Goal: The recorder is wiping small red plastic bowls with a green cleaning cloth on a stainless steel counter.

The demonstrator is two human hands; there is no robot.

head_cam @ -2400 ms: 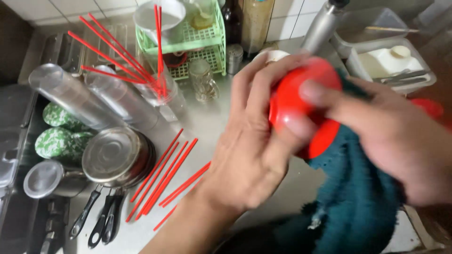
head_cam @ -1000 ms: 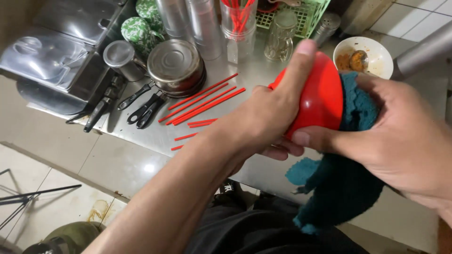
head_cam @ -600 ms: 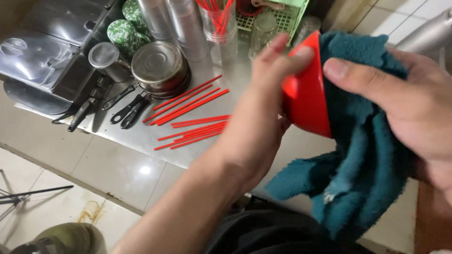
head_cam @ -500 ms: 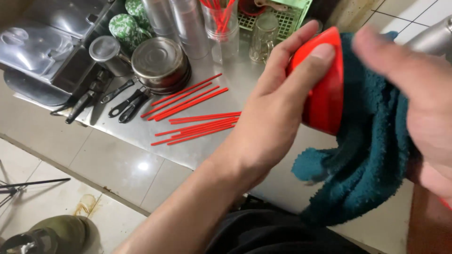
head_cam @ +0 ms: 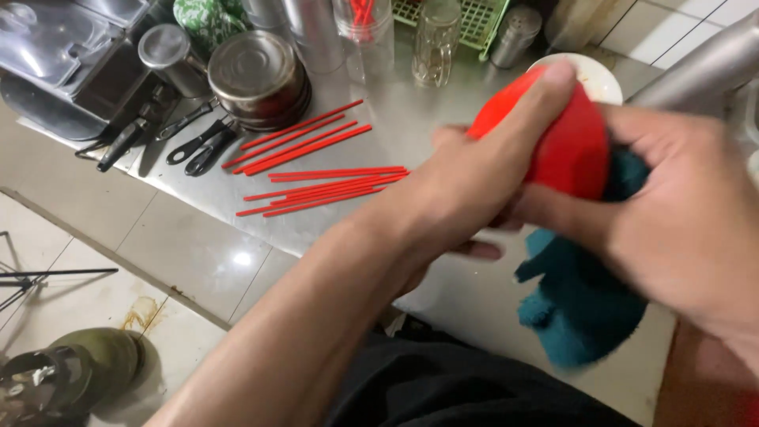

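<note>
Red bowl point(head_cam: 565, 146) is being gripped by the curled left hand point(head_cam: 466, 194), while the closed right hand point(head_cam: 680, 229) is pressing a teal cloth point(head_cam: 581, 296) against it.

**Both hands closed, meeting above the counter's near edge**

The left forearm runs bare from the lower left up toward the middle, wrist nearly straight. The left hand point(head_cam: 474, 198) is curled in a firm grip, its index finger stretched up and over the top, thumb tucked beneath, back of the hand toward the camera. The right hand point(head_cam: 680, 229) comes in from the right edge, fingers wrapped and closed in a grip, knuckles up, its fingertips meeting the left hand's from below.
</note>
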